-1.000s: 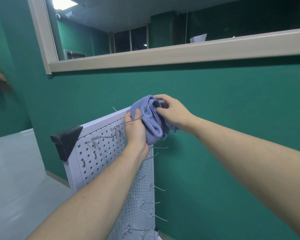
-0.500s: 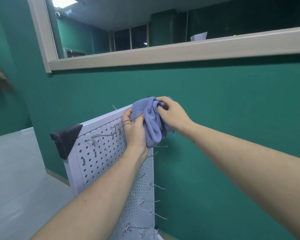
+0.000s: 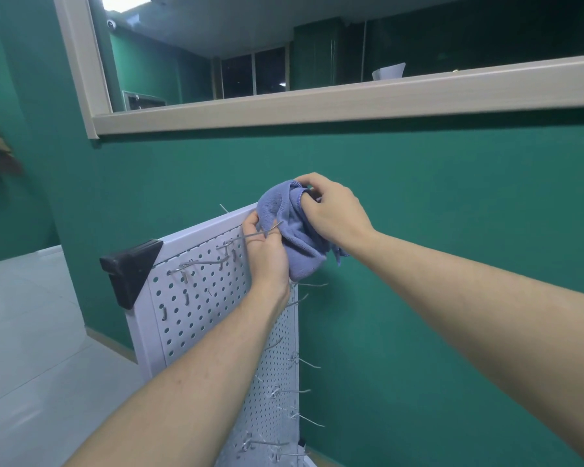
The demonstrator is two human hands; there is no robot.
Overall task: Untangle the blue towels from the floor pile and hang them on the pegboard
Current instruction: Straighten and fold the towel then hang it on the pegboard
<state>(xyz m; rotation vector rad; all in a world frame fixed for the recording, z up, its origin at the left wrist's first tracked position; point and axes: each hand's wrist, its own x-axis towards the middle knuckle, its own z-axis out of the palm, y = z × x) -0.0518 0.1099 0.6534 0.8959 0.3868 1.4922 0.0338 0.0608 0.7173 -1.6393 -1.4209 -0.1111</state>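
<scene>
The towel (image 3: 295, 237) is bunched at the top right corner of the pegboard (image 3: 199, 298), draped over the board's upper edge and held there by both hands. The pegboard stands tilted against the green wall (image 3: 418, 197), a black cap (image 3: 129, 271) on its top left corner and wire hooks (image 3: 196, 264) jutting from its face and right edge. To the left lies open pale floor (image 3: 21, 332); to the right only bare wall; above runs a pale window sill (image 3: 351, 99). No writing or label can be read anywhere. The left hand (image 3: 268, 254) reaches up from below, wrist against the board, its fingers curled, pinching the towel's left fold together with a long hook (image 3: 250, 235) that crosses them. The right hand (image 3: 334, 210) comes in from the right with arm outstretched, fingers bent and gripping the towel's top fold, thumb tucked into the cloth.
</scene>
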